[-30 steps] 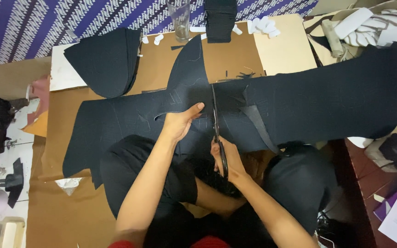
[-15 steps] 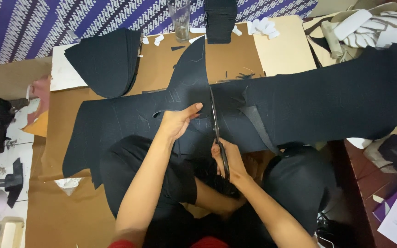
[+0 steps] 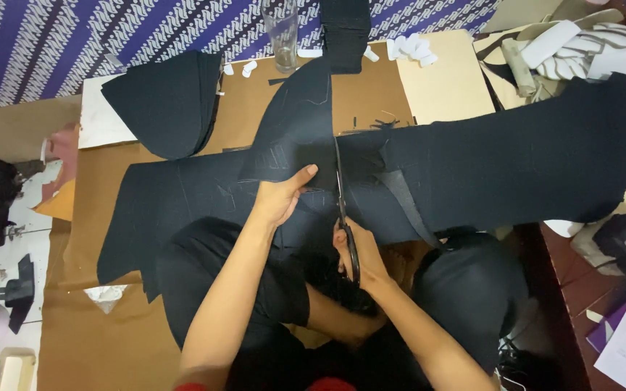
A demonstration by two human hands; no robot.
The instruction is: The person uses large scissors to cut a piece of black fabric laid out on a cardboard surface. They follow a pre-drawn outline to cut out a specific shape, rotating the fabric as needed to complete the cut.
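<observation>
Only the head view here, so everything below is placed off the big sheet of black fabric (image 3: pixel 472 174), which lay spread wide across the brown paper-covered counter (image 3: pixel 96 340), its long axis running side to side in front of the person. The right hand (image 3: pixel 362 253) was clamped around the handles of the black scissors (image 3: pixel 342 210) at the near edge of the fabric, blades pointing straight away from the body and crossing the fabric's long axis, tips already partway into the cloth. The left hand (image 3: pixel 280 199) lay flat and spread on the fabric just left of the blades, pressing it down, holding nothing. So the two hands sat close together with the blades between them, and the right one was the one on the tool. Beyond the blade tips the fabric narrowed into a tongue running toward a clear drinking glass (image 3: pixel 281 32) at the far side. A stack of rounded black cut pieces (image 3: pixel 164 101) sat beyond the fabric's left half, and rolled white material (image 3: pixel 581 47) lay past its right end. Nothing stood right in the blades' line except more cloth, far as I could tell.
</observation>
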